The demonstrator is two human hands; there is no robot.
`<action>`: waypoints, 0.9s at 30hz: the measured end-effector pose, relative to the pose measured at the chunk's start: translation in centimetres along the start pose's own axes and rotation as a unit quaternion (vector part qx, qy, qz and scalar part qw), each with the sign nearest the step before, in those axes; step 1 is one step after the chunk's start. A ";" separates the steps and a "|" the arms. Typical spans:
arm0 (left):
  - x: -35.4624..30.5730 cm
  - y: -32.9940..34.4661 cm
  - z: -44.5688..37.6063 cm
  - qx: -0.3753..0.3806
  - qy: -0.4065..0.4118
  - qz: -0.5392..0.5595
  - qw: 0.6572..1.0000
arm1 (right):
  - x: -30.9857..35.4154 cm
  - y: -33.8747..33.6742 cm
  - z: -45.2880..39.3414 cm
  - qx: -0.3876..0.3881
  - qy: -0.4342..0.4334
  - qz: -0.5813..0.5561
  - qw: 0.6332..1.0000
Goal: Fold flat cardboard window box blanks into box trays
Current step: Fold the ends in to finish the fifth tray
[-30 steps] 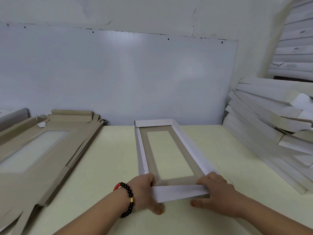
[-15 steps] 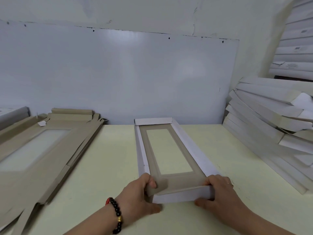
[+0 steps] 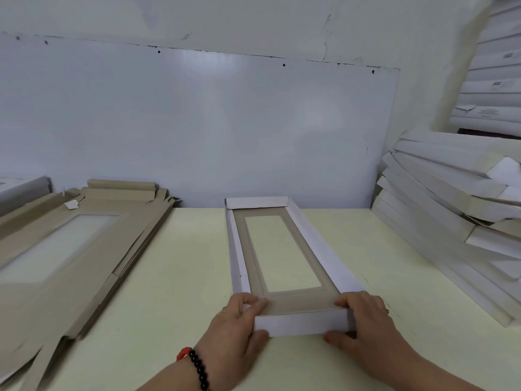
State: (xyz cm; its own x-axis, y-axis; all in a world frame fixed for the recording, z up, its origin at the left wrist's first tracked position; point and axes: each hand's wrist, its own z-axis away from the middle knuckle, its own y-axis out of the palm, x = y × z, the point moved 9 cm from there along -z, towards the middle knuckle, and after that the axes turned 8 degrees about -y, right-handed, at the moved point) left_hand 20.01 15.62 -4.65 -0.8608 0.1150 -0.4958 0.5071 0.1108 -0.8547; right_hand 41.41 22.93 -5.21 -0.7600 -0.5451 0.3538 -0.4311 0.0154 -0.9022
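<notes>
Cardboard, white outside and grey-brown inside, makes up the one box tray (image 3: pixel 284 249) lying lengthwise on the pale yellow table (image 3: pixel 183 263), its clear window showing the tabletop through it. Two hands clamp the tray's near end wall: the left hand (image 3: pixel 235 327) has its fingers curled over the near-left corner and its thumb under the wall, and the right hand (image 3: pixel 363 323) grips the near-right corner the same way. One black bead bracelet (image 3: pixel 198 369) circles the left wrist. Left of the tray lies one pile of flat blanks (image 3: pixel 64 249), cut off by the frame edge; its count cannot be told. Right of the tray leans a stack of finished trays (image 3: pixel 451 210), partly cropped and too overlapped to count.
</notes>
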 end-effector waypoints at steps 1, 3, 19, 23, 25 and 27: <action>0.0 -0.1 0.0 -0.005 -0.003 0.007 1.000 | 0.1 0.0 0.0 -0.002 0.000 0.002 1.000; 0.3 -0.3 -0.1 -0.021 -0.015 0.010 1.000 | 0.3 -0.1 -0.1 -0.005 -0.003 0.011 1.000; 1.4 -0.9 -0.7 -0.090 -0.010 -0.043 0.995 | 1.2 0.7 -1.6 0.078 -0.028 0.174 0.981; 0.8 -0.6 -0.8 -0.079 0.013 -0.071 0.994 | 1.2 0.7 -2.1 0.086 -0.043 0.210 0.973; 0.4 -0.7 -0.8 -0.086 0.026 -0.072 0.993 | 1.5 0.8 -2.5 0.091 -0.055 0.218 0.970; 0.0 -1.1 -0.7 -0.106 0.032 -0.058 0.992 | 1.8 0.9 -2.7 0.088 -0.070 0.215 0.970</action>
State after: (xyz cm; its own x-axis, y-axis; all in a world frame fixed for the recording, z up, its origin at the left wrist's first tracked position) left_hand 19.43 16.17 -3.62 -0.9129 0.1517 -0.3790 0.4083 0.3320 -0.8504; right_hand 38.32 24.26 -4.73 -0.7722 -0.6290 -0.0897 0.0091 0.1302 -0.9914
